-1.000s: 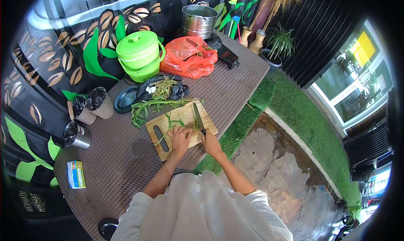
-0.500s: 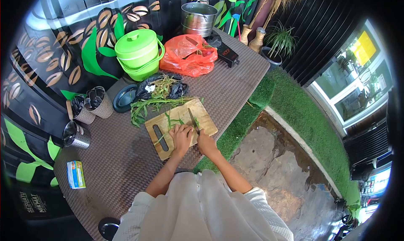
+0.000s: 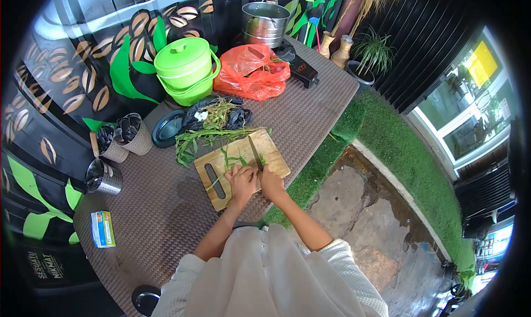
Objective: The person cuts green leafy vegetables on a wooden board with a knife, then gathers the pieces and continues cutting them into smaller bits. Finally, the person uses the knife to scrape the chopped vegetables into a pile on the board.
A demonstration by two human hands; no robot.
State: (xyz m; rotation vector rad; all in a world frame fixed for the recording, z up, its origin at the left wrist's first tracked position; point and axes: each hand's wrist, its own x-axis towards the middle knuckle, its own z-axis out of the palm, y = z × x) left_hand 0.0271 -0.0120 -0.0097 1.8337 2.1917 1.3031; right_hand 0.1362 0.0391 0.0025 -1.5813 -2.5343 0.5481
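A wooden cutting board [image 3: 275,149] lies at the near edge of the table, with a slot handle at its left end. My right hand [image 3: 272,184] is closed around the handle of a knife [image 3: 255,151], its blade pointing away from me over the board. Close beside it, my left hand [image 3: 241,183] presses curled fingers onto green vegetable stems [image 3: 217,180] on the board. Small chopped green bits [image 3: 262,159] lie right of the blade. Behind the board is a pile of leafy greens [image 3: 191,145]. Exactly how the left fingertips grip is hidden.
A black plastic bag [image 3: 241,118] with trimmings and a dark plate [image 3: 167,130] are behind the greens. Farther back stand a green lidded bucket [image 3: 182,65], a red plastic bag [image 3: 243,73], a steel pot [image 3: 265,26] and a black stove [image 3: 303,72]. Utensil cups [image 3: 133,140] stand left.
The whole view has shifted slightly, moving things a little to the right in it. Both hands stay at the board, with the knife and stems held much as before.
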